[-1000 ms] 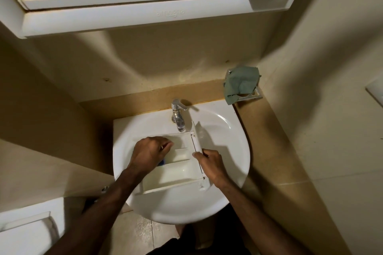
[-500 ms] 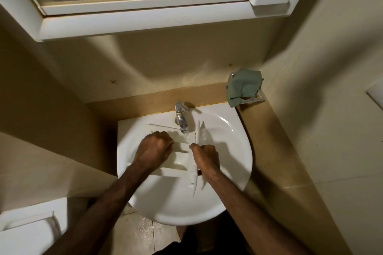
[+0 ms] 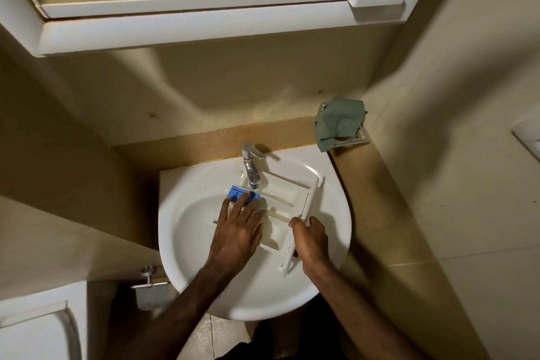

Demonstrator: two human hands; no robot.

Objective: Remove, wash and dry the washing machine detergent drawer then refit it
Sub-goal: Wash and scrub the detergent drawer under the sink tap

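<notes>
Drawer [image 3: 287, 199]: one, in sink [image 3: 187, 231]; left hand [image 3: 238, 231] flat on it, right hand [image 3: 309, 242] gripping front.

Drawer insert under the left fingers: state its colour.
Blue insert, clearest in the head view.

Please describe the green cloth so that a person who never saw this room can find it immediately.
Start at the white sink under the mirror cabinet. Go to its far right corner, where a small rack sits beside the wall. The green cloth is draped over it, the only soft, green thing there.
</notes>
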